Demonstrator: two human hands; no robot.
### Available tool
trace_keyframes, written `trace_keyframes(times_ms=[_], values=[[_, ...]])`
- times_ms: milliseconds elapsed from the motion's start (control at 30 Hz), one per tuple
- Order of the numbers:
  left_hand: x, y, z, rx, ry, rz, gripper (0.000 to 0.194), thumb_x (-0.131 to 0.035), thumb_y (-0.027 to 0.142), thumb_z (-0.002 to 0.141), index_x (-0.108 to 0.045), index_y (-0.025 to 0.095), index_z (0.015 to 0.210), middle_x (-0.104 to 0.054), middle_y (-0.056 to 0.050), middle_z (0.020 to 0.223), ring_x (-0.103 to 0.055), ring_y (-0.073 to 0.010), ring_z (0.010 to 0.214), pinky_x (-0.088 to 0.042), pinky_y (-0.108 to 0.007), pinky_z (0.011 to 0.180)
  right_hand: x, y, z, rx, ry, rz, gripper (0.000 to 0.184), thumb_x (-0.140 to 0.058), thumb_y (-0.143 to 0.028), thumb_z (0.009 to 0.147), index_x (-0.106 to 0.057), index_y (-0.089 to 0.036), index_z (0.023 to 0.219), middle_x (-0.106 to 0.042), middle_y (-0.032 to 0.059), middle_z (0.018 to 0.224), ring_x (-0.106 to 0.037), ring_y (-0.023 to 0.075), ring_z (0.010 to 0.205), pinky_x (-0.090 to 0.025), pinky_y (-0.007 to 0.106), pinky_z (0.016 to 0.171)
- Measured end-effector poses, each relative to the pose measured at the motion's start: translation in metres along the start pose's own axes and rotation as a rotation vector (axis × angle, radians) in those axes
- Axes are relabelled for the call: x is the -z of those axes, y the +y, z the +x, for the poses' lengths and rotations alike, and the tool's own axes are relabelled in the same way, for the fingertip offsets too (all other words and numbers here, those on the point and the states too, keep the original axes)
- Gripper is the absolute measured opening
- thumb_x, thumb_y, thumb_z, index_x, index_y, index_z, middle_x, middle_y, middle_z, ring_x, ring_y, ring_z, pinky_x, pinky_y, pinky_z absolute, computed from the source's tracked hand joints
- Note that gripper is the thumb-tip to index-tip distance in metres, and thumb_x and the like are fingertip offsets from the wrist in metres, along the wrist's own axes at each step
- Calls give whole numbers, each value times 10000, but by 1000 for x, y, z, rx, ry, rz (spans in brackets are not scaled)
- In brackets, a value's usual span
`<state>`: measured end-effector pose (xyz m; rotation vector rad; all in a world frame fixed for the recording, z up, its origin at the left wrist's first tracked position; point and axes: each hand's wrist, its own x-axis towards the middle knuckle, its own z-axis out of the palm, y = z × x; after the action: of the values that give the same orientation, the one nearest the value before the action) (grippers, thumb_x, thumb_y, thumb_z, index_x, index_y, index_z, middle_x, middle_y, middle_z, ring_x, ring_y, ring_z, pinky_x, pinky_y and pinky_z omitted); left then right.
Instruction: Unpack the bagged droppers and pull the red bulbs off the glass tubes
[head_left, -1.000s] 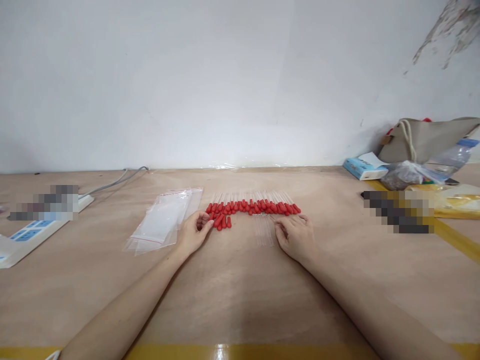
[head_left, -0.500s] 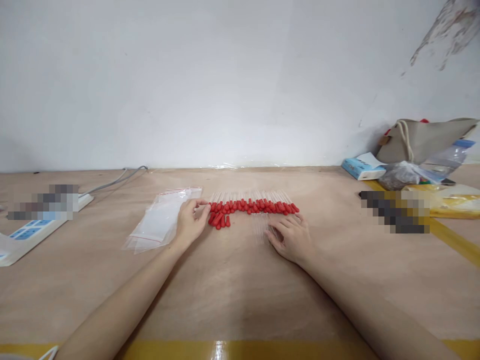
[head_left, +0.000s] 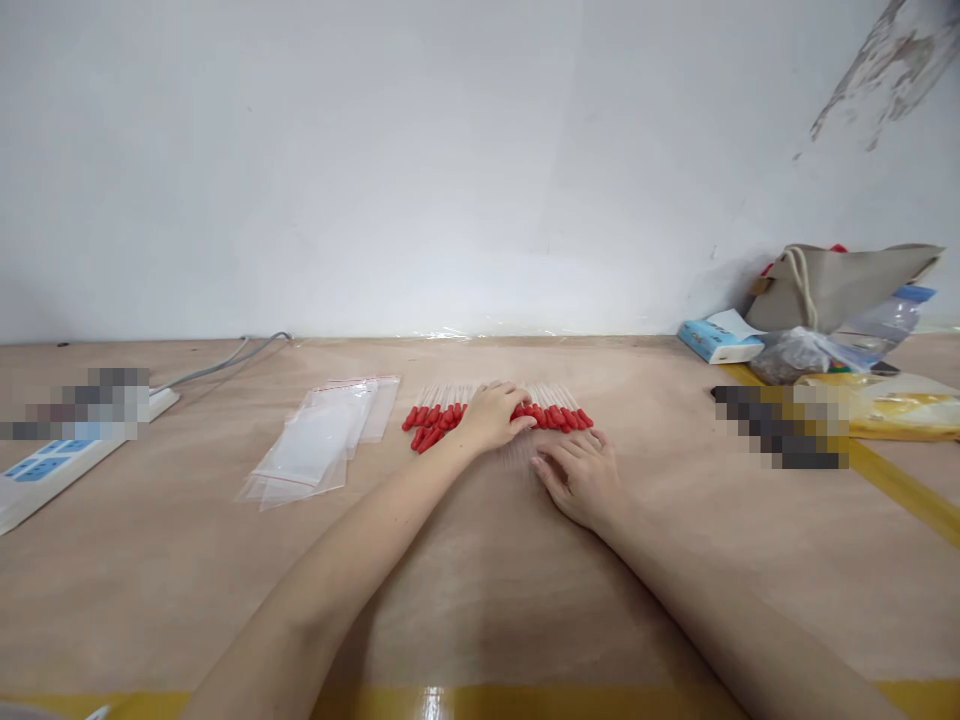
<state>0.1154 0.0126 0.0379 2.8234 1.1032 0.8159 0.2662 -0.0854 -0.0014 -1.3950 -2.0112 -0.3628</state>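
A row of clear glass droppers with red rubber bulbs (head_left: 559, 416) lies across the middle of the wooden table (head_left: 465, 600). My left hand (head_left: 491, 413) reaches over the middle of the row, fingers curled down onto the red bulbs. Just in front of the row, my right hand (head_left: 581, 476) lies flat, fingers spread on several clear tubes (head_left: 525, 447) set apart from the rest. A few droppers (head_left: 424, 435) lie loose at the row's left end.
A stack of clear zip bags (head_left: 319, 440) lies left of the droppers. A white power strip (head_left: 45, 470) with a grey cable sits at far left. At the back right are a blue box (head_left: 709, 340), a beige bag (head_left: 840, 285) and plastic packets.
My left hand has moved right from the zip bags and the row's left end to the middle of the row. My right hand has stayed almost still.
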Motion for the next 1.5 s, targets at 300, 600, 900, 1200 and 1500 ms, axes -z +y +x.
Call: trace_keyframes(times_ms=[300,600,900,1200,1500], values=[[-13,-2,-2,1,61,-4,175,-489,288,820,-565,174,929,-592,-57,902,-523,-194,870,-393,-336,785,0,-1,1,-9,-6,-6,212,-448,-340,831,-617,-213,810,-661,20,772,-536,151,773,-195,367,918],[-19,-2,0,5,112,-85,145,-436,189,836,-565,164,897,-574,-53,864,-531,-167,828,-423,-305,772,-1,0,1,-6,9,-27,205,-459,-336,826,-619,-214,788,-654,10,734,-550,145,772,-214,364,913],[23,-2,-37,70,239,-347,172,-417,192,849,-558,189,947,-578,-34,894,-542,-143,861,-437,-286,789,-8,8,-1,-39,153,32,283,-473,-353,803,-573,-190,1011,-577,94,1008,-525,191,944,-326,368,890],[43,-8,-102,62,118,-494,202,-396,216,850,-575,185,939,-597,-77,932,-538,-181,927,-440,-368,830,0,-3,4,185,146,23,482,-493,-344,800,-402,-223,1258,-513,84,1195,-405,231,1150,-295,422,967],[29,-10,-109,40,132,-596,174,-429,181,829,-576,188,922,-585,-68,909,-549,-163,901,-452,-331,807,-5,-9,5,277,83,62,271,-469,-254,831,-559,-246,1086,-673,28,905,-528,177,1020,-171,471,1007]])
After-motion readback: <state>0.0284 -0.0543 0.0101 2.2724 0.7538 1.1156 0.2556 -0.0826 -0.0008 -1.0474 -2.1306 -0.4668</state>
